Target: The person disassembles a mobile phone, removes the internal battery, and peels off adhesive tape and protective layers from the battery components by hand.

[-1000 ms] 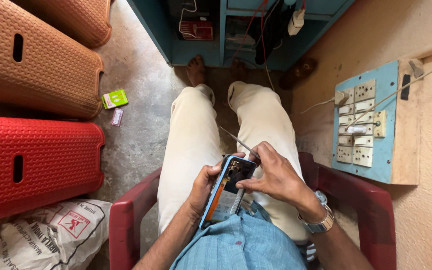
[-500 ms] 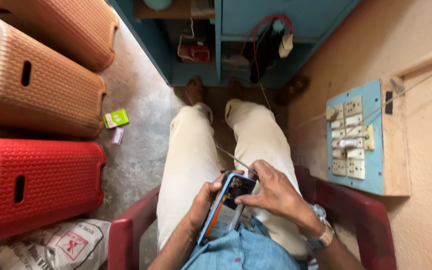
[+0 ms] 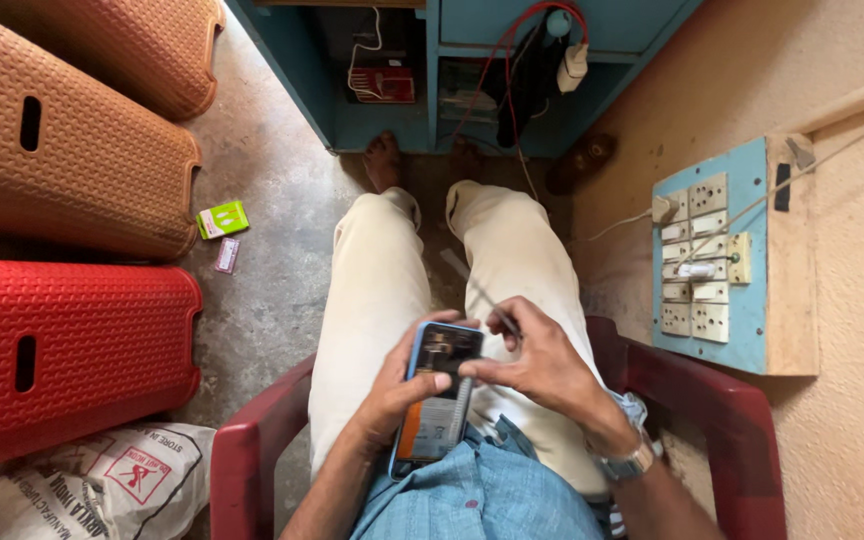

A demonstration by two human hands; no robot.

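cradling the opened phone (image 3: 435, 400), his left hand (image 3: 392, 390) gripped it; the right hand (image 3: 537, 365) pinched seemingly thin tweezers (image 3: 482, 293), back cover already off, insides unfinished.

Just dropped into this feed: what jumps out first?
Centre frame, an opened phone with its back off rests in the left hand over the lap, while the right hand pinches a thin tool at its top. On the left lie a red plastic stool and brown ones on their sides.

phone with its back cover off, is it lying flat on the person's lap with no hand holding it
No, the left hand grips the opened phone from below while the right hand touches its middle with a fingertip.
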